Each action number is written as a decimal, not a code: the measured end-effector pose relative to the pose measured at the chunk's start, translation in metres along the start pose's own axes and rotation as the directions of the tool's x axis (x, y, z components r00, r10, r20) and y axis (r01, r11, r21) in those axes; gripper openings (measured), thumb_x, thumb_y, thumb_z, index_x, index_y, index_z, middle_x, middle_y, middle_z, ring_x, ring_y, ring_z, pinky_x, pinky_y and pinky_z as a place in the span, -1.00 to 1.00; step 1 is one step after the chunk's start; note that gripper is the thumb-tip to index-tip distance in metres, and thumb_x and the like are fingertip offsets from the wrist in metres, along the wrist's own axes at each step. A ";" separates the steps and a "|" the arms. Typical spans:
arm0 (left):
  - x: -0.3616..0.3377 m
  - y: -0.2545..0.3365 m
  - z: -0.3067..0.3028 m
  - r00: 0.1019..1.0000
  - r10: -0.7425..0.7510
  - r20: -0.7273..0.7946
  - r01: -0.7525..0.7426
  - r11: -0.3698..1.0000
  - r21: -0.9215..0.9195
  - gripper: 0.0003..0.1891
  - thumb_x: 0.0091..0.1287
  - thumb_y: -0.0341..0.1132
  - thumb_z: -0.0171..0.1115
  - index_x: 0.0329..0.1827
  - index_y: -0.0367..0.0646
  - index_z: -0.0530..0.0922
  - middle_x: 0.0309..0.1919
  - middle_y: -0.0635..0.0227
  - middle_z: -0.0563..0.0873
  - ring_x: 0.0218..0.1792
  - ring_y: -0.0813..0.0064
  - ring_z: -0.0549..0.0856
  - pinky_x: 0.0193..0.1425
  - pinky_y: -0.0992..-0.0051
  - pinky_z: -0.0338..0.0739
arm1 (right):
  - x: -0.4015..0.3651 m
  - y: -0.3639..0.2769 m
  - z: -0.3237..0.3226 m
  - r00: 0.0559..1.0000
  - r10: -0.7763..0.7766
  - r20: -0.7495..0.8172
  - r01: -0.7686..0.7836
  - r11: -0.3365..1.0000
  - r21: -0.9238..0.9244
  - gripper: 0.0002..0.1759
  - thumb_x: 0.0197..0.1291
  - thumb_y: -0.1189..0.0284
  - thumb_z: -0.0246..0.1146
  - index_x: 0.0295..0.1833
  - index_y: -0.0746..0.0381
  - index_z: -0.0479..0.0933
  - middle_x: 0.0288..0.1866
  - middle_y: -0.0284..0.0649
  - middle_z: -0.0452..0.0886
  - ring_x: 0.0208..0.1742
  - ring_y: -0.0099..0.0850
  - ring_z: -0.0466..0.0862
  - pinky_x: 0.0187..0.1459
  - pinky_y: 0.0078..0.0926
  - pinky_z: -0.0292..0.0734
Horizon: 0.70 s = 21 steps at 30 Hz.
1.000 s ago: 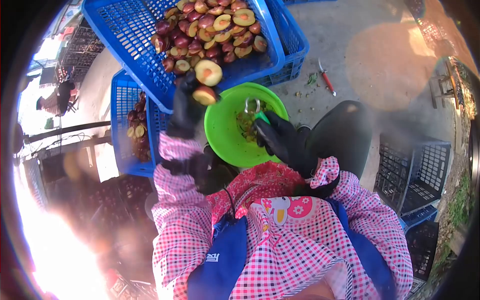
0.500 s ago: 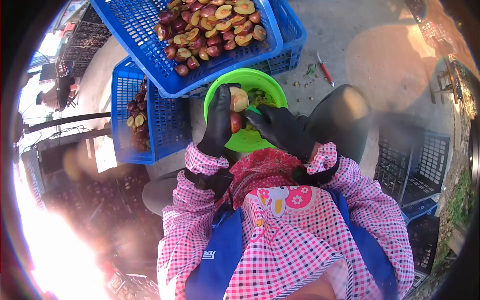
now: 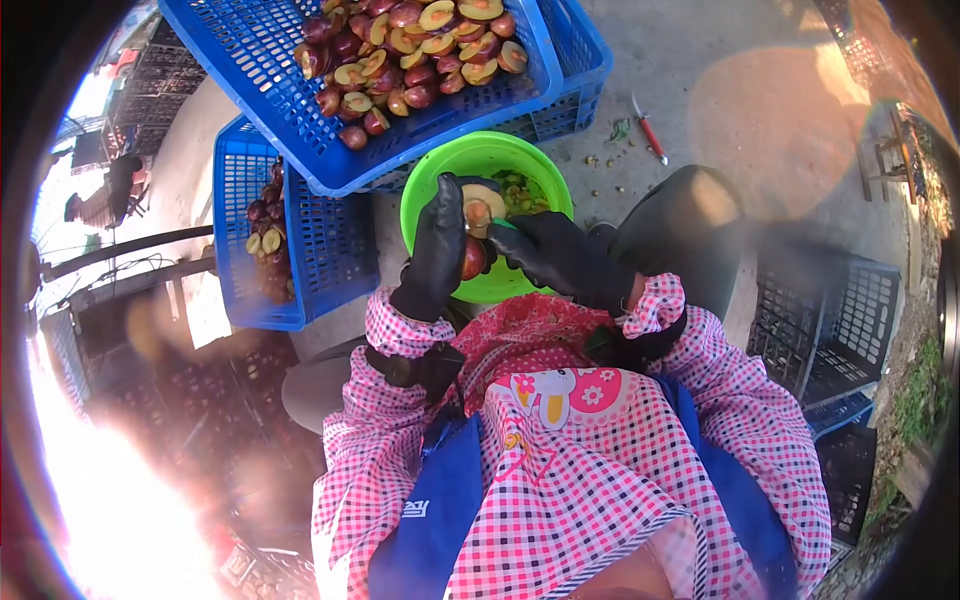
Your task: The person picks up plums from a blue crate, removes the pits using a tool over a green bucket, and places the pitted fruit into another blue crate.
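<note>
Left hand [image 3: 436,240] clasps cut plum [image 3: 479,212], red plum [image 3: 473,260]; right hand [image 3: 560,255] grips green tool [image 3: 505,224]. Possibly slick flesh could deflect tool into left hand.

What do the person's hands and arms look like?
Both the left hand and the right hand wear black gloves. The sleeves are pink-and-white checked with dark squares and gathered cuffs, and a dark band goes round each near the wrist.

Blown-out glare at lower left, hazy flare spots at upper right, fisheye-bent edges, dark corners.
</note>
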<state>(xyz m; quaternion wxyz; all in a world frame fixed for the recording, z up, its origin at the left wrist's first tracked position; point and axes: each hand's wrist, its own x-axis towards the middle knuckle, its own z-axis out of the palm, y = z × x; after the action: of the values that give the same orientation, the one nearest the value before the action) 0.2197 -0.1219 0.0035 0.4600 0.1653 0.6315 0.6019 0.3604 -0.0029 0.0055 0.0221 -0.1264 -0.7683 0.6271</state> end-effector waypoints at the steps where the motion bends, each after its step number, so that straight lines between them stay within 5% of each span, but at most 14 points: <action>1: 0.001 0.001 -0.001 0.998 0.046 0.047 -0.048 0.998 0.034 -0.34 0.57 0.18 -0.31 -0.05 -0.27 0.59 -0.23 0.31 0.69 -0.24 0.52 0.66 -0.12 0.50 0.57 | 0.001 0.000 -0.002 0.993 0.095 0.077 -0.102 0.989 0.105 -0.47 0.44 0.04 0.04 -0.22 0.35 0.54 -0.62 -0.16 0.51 -0.55 -0.24 0.62 -0.46 -0.24 0.47; 5: -0.002 0.009 0.003 0.999 -0.003 0.039 0.000 0.996 0.094 -0.32 0.55 0.22 -0.28 -0.02 -0.27 0.58 -0.24 0.33 0.70 -0.21 0.53 0.67 -0.07 0.49 0.57 | 0.002 0.004 -0.005 0.958 0.230 0.171 -0.263 0.943 0.205 -0.47 0.48 0.03 -0.04 -0.21 0.30 0.52 -0.66 -0.32 0.42 -0.64 -0.46 0.52 -0.57 -0.42 0.36; 7: -0.002 0.011 0.003 0.990 0.099 0.101 -0.110 0.987 0.115 -0.31 0.53 0.25 -0.25 0.00 -0.27 0.58 -0.22 0.32 0.70 -0.19 0.52 0.67 -0.01 0.49 0.56 | -0.001 0.000 -0.015 0.832 0.297 0.469 -0.517 0.723 0.459 -0.46 0.50 -0.02 -0.08 -0.26 0.22 0.50 -0.70 -0.42 0.31 -0.74 -0.62 0.32 -0.67 -0.58 0.17; 8: -0.004 0.012 0.005 0.990 0.101 0.098 -0.112 0.987 0.115 -0.31 0.53 0.25 -0.25 0.00 -0.27 0.58 -0.22 0.32 0.70 -0.19 0.52 0.67 -0.01 0.49 0.56 | -0.006 -0.002 -0.010 0.831 0.296 0.471 -0.517 0.724 0.457 -0.46 0.50 -0.02 -0.08 -0.26 0.22 0.50 -0.70 -0.42 0.31 -0.74 -0.62 0.32 -0.67 -0.58 0.17; 10: -0.003 0.015 0.011 0.913 0.390 0.118 -0.399 0.915 0.058 -0.32 0.53 0.25 -0.23 0.01 -0.26 0.58 -0.17 0.31 0.70 -0.14 0.52 0.67 0.02 0.48 0.56 | -0.013 -0.005 0.001 0.829 -0.018 0.558 -0.541 0.226 0.810 -0.46 0.49 -0.07 -0.08 -0.31 0.15 0.47 -0.74 -0.47 0.19 -0.81 -0.66 0.13 -0.70 -0.65 0.03; 11: 0.002 0.015 0.014 0.864 0.496 0.092 -0.503 0.836 0.220 -0.23 0.48 0.32 -0.29 0.03 -0.28 0.58 -0.27 0.30 0.70 -0.28 0.55 0.67 -0.14 0.52 0.58 | -0.009 0.001 0.005 0.829 -0.023 0.558 -0.538 0.238 0.809 -0.46 0.49 -0.07 -0.08 -0.31 0.15 0.47 -0.74 -0.47 0.19 -0.81 -0.66 0.13 -0.70 -0.65 0.03; 12: 0.004 0.012 0.018 0.862 0.498 0.092 -0.506 0.834 0.221 -0.23 0.48 0.32 -0.29 0.03 -0.28 0.58 -0.27 0.30 0.70 -0.28 0.55 0.67 -0.14 0.52 0.58 | -0.007 0.010 0.011 0.804 -0.146 0.576 -0.566 0.108 0.817 -0.45 0.48 -0.08 -0.09 -0.29 0.16 0.46 -0.75 -0.48 0.15 -0.81 -0.66 0.11 -0.71 -0.65 0.03; 13: 0.005 0.011 0.025 0.915 0.402 -0.027 -0.394 0.908 0.142 -0.24 0.50 0.31 -0.30 0.01 -0.29 0.59 -0.29 0.30 0.70 -0.32 0.54 0.67 -0.17 0.54 0.56 | -0.006 0.011 0.013 0.776 -0.267 0.571 -0.597 -0.021 0.802 -0.44 0.48 -0.10 -0.11 -0.27 0.16 0.45 -0.76 -0.49 0.11 -0.81 -0.66 0.10 -0.71 -0.64 0.03; 14: 0.005 0.012 0.029 0.949 0.286 -0.134 -0.283 0.958 0.045 -0.24 0.52 0.29 -0.32 -0.01 -0.30 0.59 -0.32 0.30 0.70 -0.36 0.54 0.66 -0.20 0.56 0.55 | -0.007 0.012 0.013 0.778 -0.266 0.570 -0.595 -0.017 0.804 -0.44 0.48 -0.10 -0.11 -0.27 0.16 0.45 -0.76 -0.49 0.11 -0.81 -0.66 0.10 -0.71 -0.64 0.03; 16: 0.002 0.016 0.027 0.915 0.352 -0.198 -0.306 0.924 0.230 -0.27 0.55 0.24 -0.34 -0.08 -0.30 0.60 -0.39 0.31 0.69 -0.44 0.54 0.64 -0.30 0.57 0.52 | -0.010 0.006 0.012 0.851 -0.100 0.516 -0.485 0.229 0.844 -0.43 0.50 -0.09 -0.14 -0.24 0.18 0.46 -0.76 -0.46 0.18 -0.82 -0.64 0.15 -0.73 -0.64 0.06; 17: 0.000 0.019 0.016 0.957 0.220 -0.189 -0.193 0.970 0.149 -0.29 0.56 0.22 -0.33 -0.11 -0.29 0.60 -0.41 0.31 0.69 -0.46 0.54 0.63 -0.33 0.57 0.52 | -0.011 0.000 0.014 0.847 -0.104 0.522 -0.490 0.230 0.841 -0.43 0.50 -0.09 -0.14 -0.24 0.18 0.46 -0.76 -0.46 0.18 -0.82 -0.64 0.15 -0.73 -0.64 0.06; 18: 0.000 0.021 0.006 0.981 0.085 -0.175 -0.074 0.995 0.070 -0.31 0.57 0.20 -0.32 -0.15 -0.28 0.60 -0.42 0.31 0.68 -0.49 0.53 0.63 -0.37 0.56 0.52 | -0.011 -0.007 0.017 0.883 0.002 0.470 -0.429 0.413 0.803 -0.42 0.49 -0.09 -0.13 -0.26 0.19 0.47 -0.76 -0.43 0.21 -0.83 -0.62 0.17 -0.75 -0.62 0.08; 19: 0.007 0.019 -0.003 0.959 0.093 -0.268 -0.058 0.989 0.134 -0.32 0.57 0.21 -0.32 -0.16 -0.26 0.58 -0.44 0.31 0.67 -0.55 0.54 0.60 -0.44 0.57 0.49 | -0.010 -0.012 0.019 0.917 0.093 0.389 -0.367 0.584 0.725 -0.41 0.49 -0.09 -0.13 -0.27 0.20 0.48 -0.76 -0.41 0.24 -0.84 -0.59 0.19 -0.76 -0.60 0.11; 21: 0.017 0.018 -0.048 0.863 0.300 -0.406 -0.046 0.848 0.528 -0.36 0.55 0.21 -0.25 -0.11 -0.25 0.56 -0.40 0.28 0.69 -0.49 0.48 0.65 -0.40 0.51 0.55 | -0.006 0.005 0.020 0.940 0.108 0.324 -0.317 0.630 0.709 -0.42 0.49 -0.07 -0.10 -0.27 0.22 0.50 -0.75 -0.38 0.28 -0.84 -0.57 0.22 -0.76 -0.59 0.14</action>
<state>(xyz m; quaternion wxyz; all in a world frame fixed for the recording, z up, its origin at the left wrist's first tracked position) 0.1671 -0.1345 0.0060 0.1744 0.1849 0.8403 0.4788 0.3634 -0.0228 -0.0024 -0.0997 -0.1160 -0.4152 0.8968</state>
